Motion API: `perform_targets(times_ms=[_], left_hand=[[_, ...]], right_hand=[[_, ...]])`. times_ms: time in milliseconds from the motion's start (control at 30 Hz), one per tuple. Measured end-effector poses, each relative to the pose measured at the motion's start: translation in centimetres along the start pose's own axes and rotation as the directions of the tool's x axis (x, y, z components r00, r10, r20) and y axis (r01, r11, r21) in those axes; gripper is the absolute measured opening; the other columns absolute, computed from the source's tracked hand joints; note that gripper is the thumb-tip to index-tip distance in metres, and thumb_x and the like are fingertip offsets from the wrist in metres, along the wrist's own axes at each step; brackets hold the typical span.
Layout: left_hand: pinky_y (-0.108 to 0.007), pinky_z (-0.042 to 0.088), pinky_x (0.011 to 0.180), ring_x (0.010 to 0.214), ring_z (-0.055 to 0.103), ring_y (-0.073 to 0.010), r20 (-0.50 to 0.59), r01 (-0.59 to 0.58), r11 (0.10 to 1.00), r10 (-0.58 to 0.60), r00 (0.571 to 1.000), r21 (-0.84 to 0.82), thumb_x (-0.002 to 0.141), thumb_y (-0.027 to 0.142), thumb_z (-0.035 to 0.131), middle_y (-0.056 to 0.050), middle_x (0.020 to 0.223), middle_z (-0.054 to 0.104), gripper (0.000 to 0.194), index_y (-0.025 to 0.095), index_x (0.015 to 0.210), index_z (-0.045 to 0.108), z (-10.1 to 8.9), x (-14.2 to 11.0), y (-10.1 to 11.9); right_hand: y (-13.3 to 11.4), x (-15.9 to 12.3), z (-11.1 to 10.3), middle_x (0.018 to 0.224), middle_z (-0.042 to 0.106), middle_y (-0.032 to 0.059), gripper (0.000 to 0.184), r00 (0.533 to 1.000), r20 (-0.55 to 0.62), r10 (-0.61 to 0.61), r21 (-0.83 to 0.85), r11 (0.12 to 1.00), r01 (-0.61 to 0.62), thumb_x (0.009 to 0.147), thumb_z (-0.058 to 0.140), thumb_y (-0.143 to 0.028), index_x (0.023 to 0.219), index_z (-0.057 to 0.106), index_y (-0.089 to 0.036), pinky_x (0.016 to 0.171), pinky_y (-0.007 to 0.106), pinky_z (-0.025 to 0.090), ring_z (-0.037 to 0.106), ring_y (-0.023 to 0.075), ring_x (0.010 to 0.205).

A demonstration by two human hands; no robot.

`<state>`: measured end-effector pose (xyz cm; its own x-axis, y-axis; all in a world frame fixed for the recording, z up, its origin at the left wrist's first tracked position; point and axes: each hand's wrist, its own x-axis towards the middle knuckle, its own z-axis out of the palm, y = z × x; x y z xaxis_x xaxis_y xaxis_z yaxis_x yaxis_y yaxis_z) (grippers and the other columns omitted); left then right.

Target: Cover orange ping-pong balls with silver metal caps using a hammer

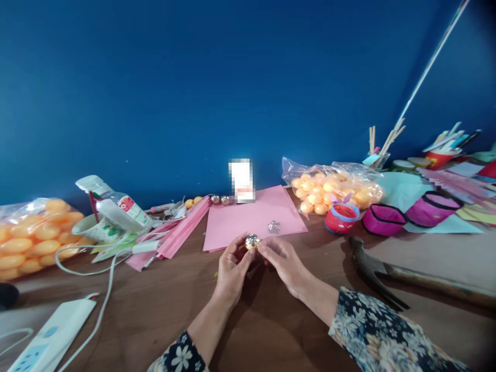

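Note:
A small orange ball with shiny silver pieces over its upper part [252,242] is held up between my two hands, just in front of the pink paper. My left hand [233,268] grips it with thumb and fingers from the left. From the right, the pinched thumb and fingertips of my right hand [284,263] meet its side; whether anything small sits between them is hidden. On the pink paper [236,225] lies a little heap of silvery bits [273,227]. Two shiny silver balls [220,199] rest at the paper's back left edge.
Bags of orange balls lie at the left [23,243] and right [320,188]. A hammer [382,271] lies right of my arm. A red pot [341,217] and magenta fabric rings [383,219] stand behind it. White cable [110,284] and a power strip [54,330] occupy the left.

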<state>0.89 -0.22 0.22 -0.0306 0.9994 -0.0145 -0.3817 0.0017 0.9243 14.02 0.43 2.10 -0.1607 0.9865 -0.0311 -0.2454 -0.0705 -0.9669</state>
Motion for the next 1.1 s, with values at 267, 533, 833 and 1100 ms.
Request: perform_targets(times_ms=[267,533,833,1100], left_hand=[[-0.041,0.043,0.095,0.106,0.058,-0.0234,-0.003,-0.007,1.0,0.007,1.0,0.012,0.07,0.023,0.069,-0.01,0.112,0.063,0.048,0.019,0.116,0.053,-0.17,0.07,-0.16],[-0.04,0.048,0.089,0.098,0.062,-0.0235,-0.026,-0.004,1.0,0.005,1.0,0.014,0.068,0.025,0.07,-0.011,0.11,0.064,0.049,0.019,0.115,0.054,0.02,0.07,0.06],[-0.04,0.047,0.089,0.101,0.061,-0.024,-0.03,-0.009,1.0,0.01,1.0,0.017,0.068,0.026,0.07,-0.01,0.107,0.066,0.052,0.019,0.116,0.053,-0.23,0.15,-0.13],[-0.041,0.049,0.087,0.1,0.061,-0.0248,-0.034,-0.004,1.0,0.005,0.999,0.021,0.068,0.026,0.07,-0.011,0.108,0.065,0.05,0.019,0.115,0.054,0.03,-0.03,0.15]], right_hand=[[-0.13,-0.01,0.17,0.061,0.053,-0.0028,0.027,1.0,0.0,0.008,-0.001,1.0,-0.008,0.07,0.066,-0.041,0.071,0.059,-0.015,0.053,0.022,0.032,0.043,0.0093,0.056],[-0.11,-0.1,0.1,0.06,0.051,-0.003,0.028,1.0,0.018,0.009,-0.011,1.0,-0.009,0.071,0.065,-0.041,0.071,0.058,-0.014,0.053,0.022,0.032,0.041,0.0087,0.056],[-0.25,-0.06,0.09,0.059,0.05,-0.0033,0.029,1.0,0.018,0.011,-0.019,1.0,-0.011,0.071,0.065,-0.042,0.07,0.057,-0.015,0.051,0.022,0.031,0.041,0.0085,0.055],[-0.29,-0.16,0.11,0.059,0.051,-0.0035,0.028,1.0,0.025,0.011,-0.001,1.0,-0.011,0.07,0.066,-0.042,0.069,0.058,-0.015,0.052,0.022,0.032,0.042,0.0087,0.055]])
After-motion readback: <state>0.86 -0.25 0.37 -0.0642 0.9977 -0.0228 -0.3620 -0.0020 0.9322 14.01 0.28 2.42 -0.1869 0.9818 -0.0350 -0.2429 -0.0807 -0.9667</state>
